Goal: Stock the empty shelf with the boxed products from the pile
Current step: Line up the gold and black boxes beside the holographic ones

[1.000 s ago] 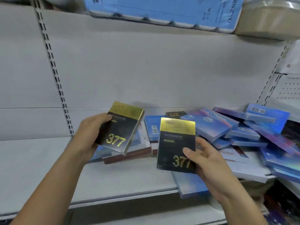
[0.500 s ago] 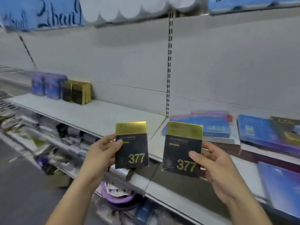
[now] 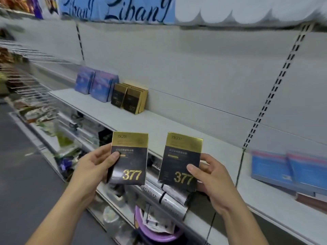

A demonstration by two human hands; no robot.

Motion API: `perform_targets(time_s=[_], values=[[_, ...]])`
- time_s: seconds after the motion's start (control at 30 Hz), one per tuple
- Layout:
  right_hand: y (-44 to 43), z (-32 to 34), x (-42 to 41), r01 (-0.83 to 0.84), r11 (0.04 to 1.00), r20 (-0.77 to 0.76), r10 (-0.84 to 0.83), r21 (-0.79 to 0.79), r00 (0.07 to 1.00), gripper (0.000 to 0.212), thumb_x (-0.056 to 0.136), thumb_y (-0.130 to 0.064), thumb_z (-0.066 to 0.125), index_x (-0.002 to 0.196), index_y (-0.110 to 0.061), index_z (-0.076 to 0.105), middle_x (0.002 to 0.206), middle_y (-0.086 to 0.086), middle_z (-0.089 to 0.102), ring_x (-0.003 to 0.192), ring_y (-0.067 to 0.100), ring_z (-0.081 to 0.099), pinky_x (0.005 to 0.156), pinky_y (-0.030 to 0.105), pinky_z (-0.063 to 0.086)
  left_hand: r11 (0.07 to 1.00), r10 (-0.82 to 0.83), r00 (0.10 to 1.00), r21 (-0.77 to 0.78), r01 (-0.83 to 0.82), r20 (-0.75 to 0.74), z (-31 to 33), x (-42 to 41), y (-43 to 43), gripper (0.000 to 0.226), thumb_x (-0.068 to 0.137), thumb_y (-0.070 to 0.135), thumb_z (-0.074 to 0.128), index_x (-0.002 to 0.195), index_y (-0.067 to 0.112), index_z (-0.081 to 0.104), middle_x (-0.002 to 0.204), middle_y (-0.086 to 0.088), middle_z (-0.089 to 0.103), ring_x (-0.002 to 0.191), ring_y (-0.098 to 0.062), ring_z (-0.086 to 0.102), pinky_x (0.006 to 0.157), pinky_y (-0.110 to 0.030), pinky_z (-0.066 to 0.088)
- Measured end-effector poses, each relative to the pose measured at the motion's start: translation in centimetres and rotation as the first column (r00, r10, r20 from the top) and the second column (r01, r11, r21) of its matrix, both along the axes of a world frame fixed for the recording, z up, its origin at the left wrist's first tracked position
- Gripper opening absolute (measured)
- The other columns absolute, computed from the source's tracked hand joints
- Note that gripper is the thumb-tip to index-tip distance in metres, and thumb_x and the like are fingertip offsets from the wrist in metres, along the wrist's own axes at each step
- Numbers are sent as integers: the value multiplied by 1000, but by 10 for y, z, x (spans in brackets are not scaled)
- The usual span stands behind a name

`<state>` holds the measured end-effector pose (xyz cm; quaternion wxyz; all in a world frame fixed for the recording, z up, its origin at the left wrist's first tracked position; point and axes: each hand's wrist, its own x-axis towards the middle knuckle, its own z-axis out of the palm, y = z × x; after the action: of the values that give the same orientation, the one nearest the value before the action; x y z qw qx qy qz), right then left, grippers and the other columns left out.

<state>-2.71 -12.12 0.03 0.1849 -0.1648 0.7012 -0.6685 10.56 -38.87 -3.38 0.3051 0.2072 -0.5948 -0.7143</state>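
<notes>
- Since the frame half a second before, your view had swung further left along the shelf (image 3: pixel 169 133): the stocked boxes (image 3: pixel 130 99) sat nearer the middle of the picture, and the pile (image 3: pixel 290 171) had slid to the right edge.
- Your hands had stayed level with each other in front of the shelf's front edge, each keeping its box as before.
- Your left hand (image 3: pixel 93 167) held the left box (image 3: pixel 129 159) with the thumb across its face and the fingers behind it.
- Your right hand (image 3: pixel 212 179) held the right box (image 3: pixel 181 160) the same way, thumb on the lower face.
- Both boxes stood upright, long axis vertical, gold band on top and the "377" at the bottom, faces towards you; the right one leaned slightly to the right.
- The two boxes were apart, side by side, off the shelf.
- The stocked boxes of the same kind stood upright at the back of the shelf, just right of two purple boxes (image 3: pixel 95 86).
- The pile lay flat on the shelf, well apart from your hands.
</notes>
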Motion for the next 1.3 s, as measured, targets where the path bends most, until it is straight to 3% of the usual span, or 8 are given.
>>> perform_targets(time_s=[0.1,0.23,0.33,0.43,0.57,0.9,1.0,1.3], values=[[-61,5,3,-4,1000,13,4,5,1000,31,92,-5,69,118,-22,64,98,6,79,86,28,77,72,41,60,1000,-2,1000,13,2,23,1,0,-58,31,87,11,72,115,22,73,108,-7,78,101,-24,74,91,-44,55],[-133,11,0,9,1000,38,-9,-13,999,30,92,-3,69,118,-17,66,100,9,79,87,31,77,78,48,62,998,17,999,52,-18,36,4,-10,-130,29,87,8,72,113,22,72,106,-6,78,98,-23,74,90,-44,57],[-178,13,-10,14,1000,46,-13,-7,999,28,92,-8,70,118,-18,65,102,11,78,87,31,77,66,39,61,998,20,998,64,-23,56,-2,-19,-174,28,87,7,73,112,21,71,107,-8,78,94,-26,76,88,-50,59],[-221,14,-26,3,1000,37,-3,-5,999,26,93,-10,69,117,-20,66,104,8,78,89,28,77,72,44,61,997,9,998,81,-15,68,-10,-33,-215,31,87,10,74,116,21,71,110,-9,77,96,-30,75,90,-56,57],[-273,13,-64,4,1000,3,-4,-6,1000,28,92,-6,68,116,-20,68,105,9,76,90,27,76,76,49,62,995,22,998,91,-28,65,-12,-65,-271,30,88,9,73,116,19,70,108,-8,78,97,-27,75,81,-45,63],[-361,2,-162,90,994,57,-86,-67,995,28,92,-5,69,114,-22,67,103,6,76,85,26,77,80,60,60,995,-45,987,-81,58,152,13,-185,-369,28,92,10,70,120,18,70,109,-13,75,99,-33,74,87,-55,59],[-379,-4,-179,154,986,86,-148,-60,985,27,92,-11,70,115,-25,66,105,4,76,85,23,77,79,55,62,991,-74,982,-98,92,173,12,-213,-389,28,93,10,69,119,19,70,107,-11,76,97,-31,75,81,-48,62],[-426,-21,-195,321,947,105,-318,-17,942,29,91,-15,73,116,-29,65,109,3,75,92,26,76,74,45,64,951,-245,943,-132,279,225,-9,-283,-442,35,89,24,75,123,27,68,112,-2,75,103,-24,72,94,-48,57]])
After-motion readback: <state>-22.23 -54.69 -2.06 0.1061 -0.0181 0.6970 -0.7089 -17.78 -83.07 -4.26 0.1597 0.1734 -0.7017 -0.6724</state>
